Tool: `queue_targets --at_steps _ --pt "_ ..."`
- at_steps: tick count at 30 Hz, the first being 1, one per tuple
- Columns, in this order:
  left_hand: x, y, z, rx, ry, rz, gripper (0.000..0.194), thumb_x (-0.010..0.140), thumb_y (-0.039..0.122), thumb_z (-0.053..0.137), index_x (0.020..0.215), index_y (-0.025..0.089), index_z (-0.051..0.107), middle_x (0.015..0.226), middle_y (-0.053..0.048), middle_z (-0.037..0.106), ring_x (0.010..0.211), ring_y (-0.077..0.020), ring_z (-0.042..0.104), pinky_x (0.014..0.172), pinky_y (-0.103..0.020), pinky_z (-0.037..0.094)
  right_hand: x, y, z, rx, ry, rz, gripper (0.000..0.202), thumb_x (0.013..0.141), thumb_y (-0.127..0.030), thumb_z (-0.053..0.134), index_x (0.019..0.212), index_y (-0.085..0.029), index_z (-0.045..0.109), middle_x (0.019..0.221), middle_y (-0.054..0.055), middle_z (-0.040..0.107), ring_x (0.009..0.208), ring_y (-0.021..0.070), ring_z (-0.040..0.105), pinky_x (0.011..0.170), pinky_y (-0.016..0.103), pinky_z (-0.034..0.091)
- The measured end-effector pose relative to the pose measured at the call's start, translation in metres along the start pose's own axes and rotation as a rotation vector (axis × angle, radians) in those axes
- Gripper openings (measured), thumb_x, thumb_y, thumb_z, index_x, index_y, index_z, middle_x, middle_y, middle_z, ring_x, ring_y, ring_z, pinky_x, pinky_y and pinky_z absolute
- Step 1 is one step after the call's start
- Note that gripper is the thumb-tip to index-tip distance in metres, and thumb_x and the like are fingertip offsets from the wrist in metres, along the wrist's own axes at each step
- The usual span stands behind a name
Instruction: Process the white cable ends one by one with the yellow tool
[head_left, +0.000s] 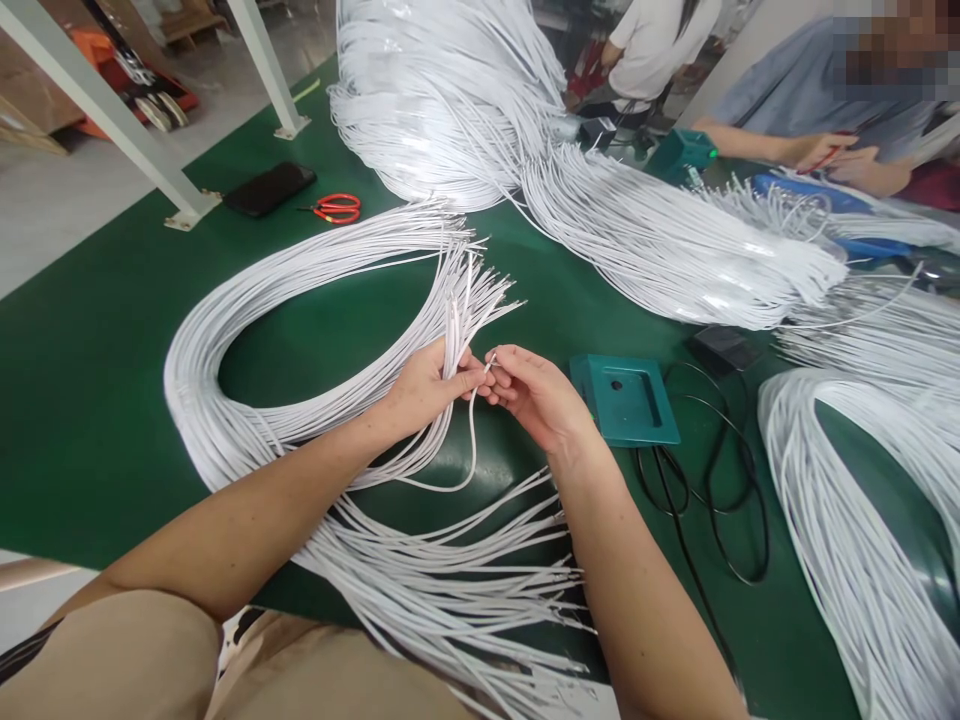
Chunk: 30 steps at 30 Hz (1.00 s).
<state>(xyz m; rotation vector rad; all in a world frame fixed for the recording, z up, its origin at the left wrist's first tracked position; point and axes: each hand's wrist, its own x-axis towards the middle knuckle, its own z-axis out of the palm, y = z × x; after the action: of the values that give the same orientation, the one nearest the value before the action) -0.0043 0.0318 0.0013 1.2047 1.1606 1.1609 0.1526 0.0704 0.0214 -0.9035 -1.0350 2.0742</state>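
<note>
The left hand (431,390) is half closed: a sheaf of white cables (454,335) runs past its thumb, and its thumb and forefinger pinch 1 loose cable (473,440) near the end. The right hand (536,390) is curled, thumb and finger meeting at that cable's tip (491,362), which sits between the 2 hands above the table. The exact grip there is too small to tell.

Good handling here probably means pinching close to the tip so it does not wobble, pressing lightly to spare the end, and leaving slack so the sheaf does not tug.

With the hands as the dial's centre, the green table (97,450) carries a big loop of cables (187,370) at 9 o'clock, a phone (270,190) at 10, red scissors (337,208) near 11, a tall pile of cables (442,100) at 12, a teal block (630,395) with a black cord (765,550) beside it at 3, and loose ends (465,585) at 6. Beyond, a person in a grey-blue shirt (787,90) works at 2; an orange pallet truck (97,90) stands on the floor (37,200) at 10.
</note>
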Motion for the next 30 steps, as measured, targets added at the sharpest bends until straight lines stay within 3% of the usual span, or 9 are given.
queue_targets --at_steps 5,11,15,19,25,27,30 --pt "0.001 -0.003 0.0 0.022 0.018 -0.009 0.018 0.078 0.029 0.067 0.08 0.014 0.056 0.078 -0.003 0.066 0.068 -0.0119 0.062 0.064 -0.025 0.05 0.0 0.001 0.0 -0.01 0.046 -0.034 0.029 0.076 -0.045 0.071 0.074 -0.017 0.063 0.057 -0.006 0.047 0.053 0.0081 0.046 0.057 0.023 0.041" --pt "0.001 -0.003 0.001 -0.04 0.034 -0.014 0.018 0.078 0.025 0.067 0.083 0.015 0.053 0.079 -0.001 0.065 0.07 -0.0111 0.064 0.063 -0.023 0.05 0.0 0.0 -0.003 -0.043 0.07 -0.036 0.023 0.072 -0.035 0.076 0.078 -0.015 0.067 0.062 -0.004 0.057 0.059 0.0078 0.053 0.063 0.022 0.045" --pt "0.001 -0.001 0.002 -0.108 0.011 -0.028 0.028 0.079 0.022 0.067 0.103 0.017 0.053 0.078 0.002 0.062 0.069 -0.01 0.063 0.062 -0.021 0.049 -0.002 -0.003 -0.002 -0.137 0.116 -0.057 0.022 0.072 -0.035 0.075 0.079 -0.015 0.068 0.066 -0.002 0.062 0.059 0.0078 0.055 0.064 0.024 0.046" --pt "0.0 -0.001 0.001 -0.143 -0.016 -0.031 0.045 0.081 0.026 0.067 0.123 0.02 0.053 0.08 0.002 0.06 0.071 -0.0097 0.062 0.063 -0.021 0.048 -0.004 -0.005 0.003 -0.402 0.214 -0.199 0.021 0.074 -0.036 0.071 0.079 -0.016 0.069 0.068 0.0 0.065 0.061 0.0101 0.057 0.064 0.025 0.046" --pt "0.003 -0.002 -0.002 -0.356 -0.067 -0.186 0.039 0.077 0.026 0.073 0.114 0.02 0.063 0.081 0.0 0.062 0.073 -0.0085 0.061 0.062 -0.019 0.046 -0.002 0.004 0.001 -0.941 0.31 -0.512 0.014 0.085 -0.028 0.057 0.078 -0.019 0.064 0.075 0.001 0.064 0.067 0.0132 0.057 0.065 0.027 0.045" --pt "0.005 -0.002 -0.005 -0.441 -0.099 -0.271 0.037 0.074 0.023 0.075 0.11 0.019 0.065 0.082 0.0 0.062 0.072 -0.0071 0.061 0.061 -0.017 0.046 -0.002 0.006 -0.002 -1.244 0.29 -0.666 0.019 0.091 -0.025 0.049 0.079 -0.018 0.062 0.079 0.003 0.062 0.071 0.0144 0.054 0.067 0.027 0.042" --pt "0.009 -0.003 -0.007 -0.515 -0.101 -0.372 0.034 0.07 0.019 0.077 0.103 0.017 0.067 0.082 -0.001 0.063 0.071 -0.0066 0.061 0.061 -0.016 0.047 -0.003 0.005 -0.006 -1.666 0.155 -0.798 0.03 0.097 -0.022 0.036 0.084 -0.016 0.062 0.084 0.008 0.06 0.079 0.0178 0.052 0.073 0.03 0.04"
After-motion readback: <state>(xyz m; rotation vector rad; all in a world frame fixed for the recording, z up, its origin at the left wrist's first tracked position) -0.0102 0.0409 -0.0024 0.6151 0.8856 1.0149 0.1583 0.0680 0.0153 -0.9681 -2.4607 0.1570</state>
